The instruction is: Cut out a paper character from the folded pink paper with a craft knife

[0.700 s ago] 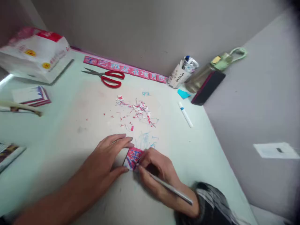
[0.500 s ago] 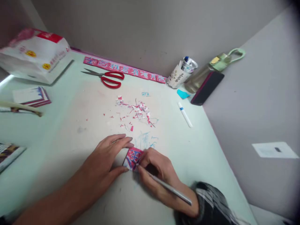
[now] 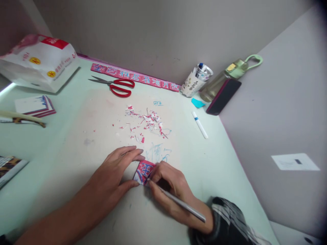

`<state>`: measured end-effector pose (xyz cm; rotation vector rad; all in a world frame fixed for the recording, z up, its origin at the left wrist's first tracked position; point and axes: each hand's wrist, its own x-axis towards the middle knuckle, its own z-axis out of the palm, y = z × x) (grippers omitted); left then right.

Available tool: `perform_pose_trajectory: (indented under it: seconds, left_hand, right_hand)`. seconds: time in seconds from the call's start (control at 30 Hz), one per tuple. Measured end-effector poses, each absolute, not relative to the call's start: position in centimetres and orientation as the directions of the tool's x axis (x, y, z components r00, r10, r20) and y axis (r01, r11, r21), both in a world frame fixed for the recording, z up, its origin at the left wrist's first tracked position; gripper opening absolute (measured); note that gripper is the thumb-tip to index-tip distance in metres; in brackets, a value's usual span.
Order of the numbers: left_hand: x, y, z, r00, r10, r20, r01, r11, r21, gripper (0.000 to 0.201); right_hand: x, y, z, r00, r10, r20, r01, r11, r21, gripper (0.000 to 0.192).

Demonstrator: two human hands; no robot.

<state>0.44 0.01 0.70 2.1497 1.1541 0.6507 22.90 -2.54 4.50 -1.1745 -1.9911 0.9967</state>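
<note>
**Cutting the pink square w/ a craft knife**

Your left hand (image 3: 116,172) lies flat, fingers spread, pinning the pink paper square (image 3: 143,172) at the desk's near edge. Right hand (image 3: 168,185) pinches the knife (image 3: 178,202), tip on it. Looks partway thru imo: scraps pile (image 3: 145,124) behind, 1 finished strip (image 3: 135,77) by the wall. 1 pair of scissors (image 3: 116,85), 1 marker (image 3: 200,125).

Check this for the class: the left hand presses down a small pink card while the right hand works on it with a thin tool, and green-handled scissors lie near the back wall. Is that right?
One detail is wrong: the scissors have red handles, not green, as the head view shows. The rest stands: the left hand presses the small pink card, the right hand works on it with the thin tool, and the scissors lie near the back wall.
</note>
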Motion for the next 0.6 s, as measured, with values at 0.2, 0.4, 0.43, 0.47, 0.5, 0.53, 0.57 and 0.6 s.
perform_pose_trajectory:
  seconds: [0.2,0.4,0.43,0.47,0.5,0.53,0.57,0.6]
  left_hand:
    - [0.6,0.1,1.1,0.470,0.875,0.119,0.586,-0.410,0.699,0.049]
    - [1.1,-0.2,1.0,0.455,0.866,0.209,0.609,-0.473,0.636,0.051]
    - [1.2,-0.3,1.0,0.456,0.864,0.213,0.613,-0.479,0.628,0.051]
    - [1.2,-0.3,1.0,0.458,0.863,0.216,0.616,-0.483,0.622,0.052]
    - [1.3,-0.3,1.1,0.458,0.862,0.216,0.619,-0.484,0.619,0.053]
    - [1.3,-0.3,1.2,0.459,0.862,0.214,0.621,-0.484,0.617,0.054]
    - [1.4,-0.3,1.2,0.460,0.862,0.213,0.622,-0.484,0.615,0.056]
    - [1.5,-0.3,1.3,0.461,0.862,0.212,0.623,-0.485,0.614,0.056]
  right_hand:
    - [22.7,-2.8,3.9,-0.457,0.831,0.316,0.449,0.522,-0.725,0.017]
    - [22.7,-3.2,3.9,-0.383,0.907,0.176,0.438,0.346,-0.830,0.016]
    - [22.7,-3.2,4.0,-0.373,0.915,0.153,0.437,0.319,-0.841,0.016]
    - [22.6,-3.2,4.1,-0.363,0.923,0.130,0.436,0.291,-0.852,0.016]
    - [22.6,-3.2,4.2,-0.350,0.930,0.109,0.433,0.264,-0.862,0.017]
    - [22.5,-3.2,4.3,-0.338,0.936,0.092,0.429,0.241,-0.871,0.018]
    - [22.5,-3.2,4.3,-0.328,0.942,0.076,0.427,0.220,-0.877,0.020]
    - [22.4,-3.3,4.3,-0.316,0.946,0.069,0.423,0.206,-0.882,0.021]
